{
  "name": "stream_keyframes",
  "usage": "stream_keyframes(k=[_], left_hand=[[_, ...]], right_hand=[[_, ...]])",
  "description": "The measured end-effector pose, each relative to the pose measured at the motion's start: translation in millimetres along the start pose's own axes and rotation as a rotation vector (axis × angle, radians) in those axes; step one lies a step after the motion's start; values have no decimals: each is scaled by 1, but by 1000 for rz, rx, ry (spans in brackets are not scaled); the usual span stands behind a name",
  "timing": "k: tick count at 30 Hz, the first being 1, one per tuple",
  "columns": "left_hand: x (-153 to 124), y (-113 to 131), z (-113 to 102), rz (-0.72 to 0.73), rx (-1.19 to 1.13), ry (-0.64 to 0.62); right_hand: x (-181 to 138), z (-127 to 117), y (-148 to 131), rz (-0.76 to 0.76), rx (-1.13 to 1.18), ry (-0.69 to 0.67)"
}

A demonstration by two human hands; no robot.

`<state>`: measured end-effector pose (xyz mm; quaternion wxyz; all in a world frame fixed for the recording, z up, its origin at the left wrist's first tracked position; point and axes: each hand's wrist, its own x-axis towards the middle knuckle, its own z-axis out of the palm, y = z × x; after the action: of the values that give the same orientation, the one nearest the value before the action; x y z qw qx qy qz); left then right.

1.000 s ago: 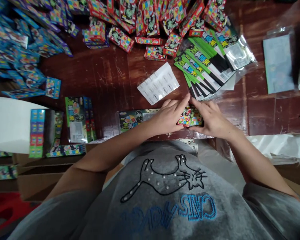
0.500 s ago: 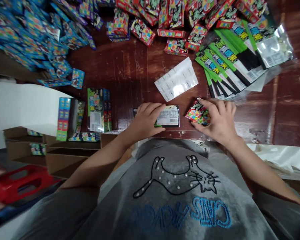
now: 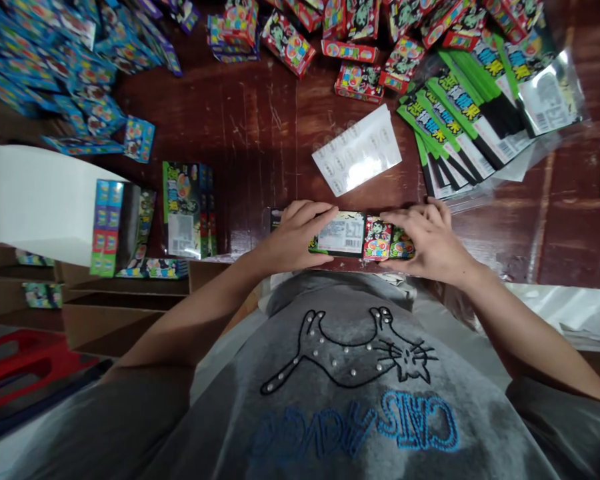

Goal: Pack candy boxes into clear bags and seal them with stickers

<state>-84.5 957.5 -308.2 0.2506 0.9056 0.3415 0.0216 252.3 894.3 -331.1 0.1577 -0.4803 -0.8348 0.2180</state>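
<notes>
My left hand (image 3: 296, 235) grips a flat black-and-green pack (image 3: 341, 234) with a white barcode label, at the near edge of the wooden table (image 3: 260, 147). My right hand (image 3: 433, 240) is closed on two small red candy boxes (image 3: 387, 240), which touch the right end of that pack. Both hands sit side by side just in front of my grey shirt.
A white sticker sheet (image 3: 357, 158) lies just beyond the hands. Green-and-black flat sleeves (image 3: 460, 127) fan out at the right. Red boxes (image 3: 360, 80) pile at the back, blue boxes (image 3: 70, 73) at the back left. Filled packs (image 3: 187, 210) and cardboard cartons (image 3: 125, 300) sit at the left.
A second ago both hands were cupped together over the red boxes. The left hand then took the black pack, and the right hand has brought the red boxes up against its end.
</notes>
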Motion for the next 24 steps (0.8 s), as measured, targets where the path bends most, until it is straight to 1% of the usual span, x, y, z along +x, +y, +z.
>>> stream_keyframes(k=[2,5,8,11,14,17,20,22,24], left_hand=[[0,-3,0,49,-19,-10],[1,-7,2,107,-43,21],[1,-8,4,140,-56,45],[1,-7,5,153,-49,41],[4,-4,6,131,-26,50],[8,0,8,77,-9,93],[9,3,8,37,-16,120],[8,6,7,4,-33,111],[7,9,7,-34,-58,104]], right_hand=[[-1,-2,4,-35,8,-23],[1,-4,8,-65,8,-22],[5,-5,10,-77,16,4],[8,-6,12,-66,26,-5],[13,-6,13,-56,36,-9],[17,-5,12,-62,46,7],[15,-12,13,-59,45,19],[11,-20,12,-22,26,43],[6,-26,9,63,-18,108]])
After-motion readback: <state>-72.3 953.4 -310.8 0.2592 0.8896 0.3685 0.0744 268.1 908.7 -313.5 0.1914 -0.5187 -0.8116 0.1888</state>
